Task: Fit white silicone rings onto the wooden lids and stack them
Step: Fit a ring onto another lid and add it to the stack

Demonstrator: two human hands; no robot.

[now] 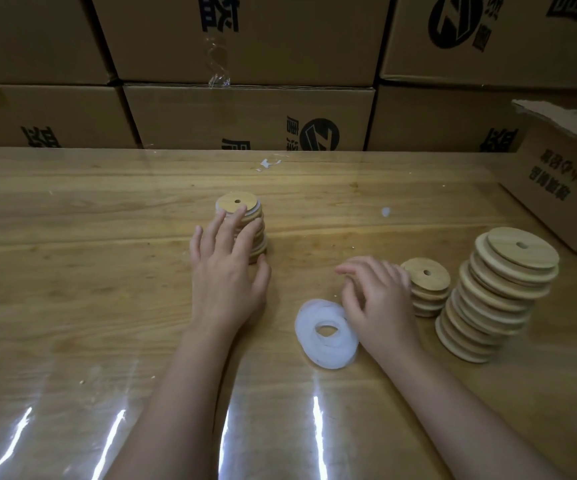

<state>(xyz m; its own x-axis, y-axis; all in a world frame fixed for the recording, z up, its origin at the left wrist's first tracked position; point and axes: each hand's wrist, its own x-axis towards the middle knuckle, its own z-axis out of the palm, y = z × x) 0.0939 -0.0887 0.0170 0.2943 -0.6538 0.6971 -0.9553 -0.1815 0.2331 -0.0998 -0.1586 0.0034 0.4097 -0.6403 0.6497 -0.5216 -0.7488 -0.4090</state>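
One lid stack touched by straight-fingered left hand | right hand loose, empty, beside silicone rings

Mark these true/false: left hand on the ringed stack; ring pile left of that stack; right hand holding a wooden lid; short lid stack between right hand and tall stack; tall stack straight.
1. The left hand rests on the ringed stack. True.
2. The ring pile lies left of that stack. False: it lies to its right and nearer the camera, beside the right hand.
3. The right hand holds a wooden lid. False: no lid is in its grip.
4. The short stack stands between the right hand and the tall stack. True.
5. The tall stack is straight. False: its upper lids sit offset to the right.
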